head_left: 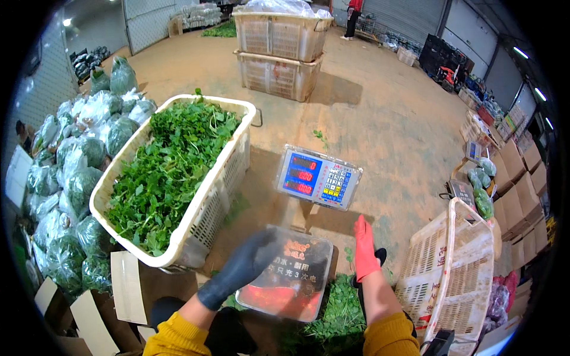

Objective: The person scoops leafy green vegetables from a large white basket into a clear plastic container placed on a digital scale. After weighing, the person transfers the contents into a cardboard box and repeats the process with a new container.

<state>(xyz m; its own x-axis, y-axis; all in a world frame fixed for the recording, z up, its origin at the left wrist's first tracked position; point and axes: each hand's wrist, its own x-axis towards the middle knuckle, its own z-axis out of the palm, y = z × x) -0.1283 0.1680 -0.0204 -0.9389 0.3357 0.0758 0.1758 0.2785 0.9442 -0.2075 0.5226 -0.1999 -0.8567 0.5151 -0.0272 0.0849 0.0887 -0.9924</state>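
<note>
My left hand (254, 258), in a dark glove, hovers over the left part of a weighing scale's platform (320, 261); its fingertips are blurred and whatever lies under them is hidden. To the right of the platform, my right hand (364, 249) wears a red glove, its fingers stretched forward with nothing visible in them. Beyond the platform, the scale's blue display panel (319, 178) with keys and red digits stands on a post. A large cream plastic crate (208, 222) heaped with leafy greens (172, 166) is to the left.
Loose greens (338, 314) lie on the floor by the scale. Filled plastic bags (80, 178) pile up at the far left. Another crate (445, 279) stands at the right, cardboard boxes (516, 184) behind it. Stacked crates (279, 74) and a distant person (354, 18) are ahead.
</note>
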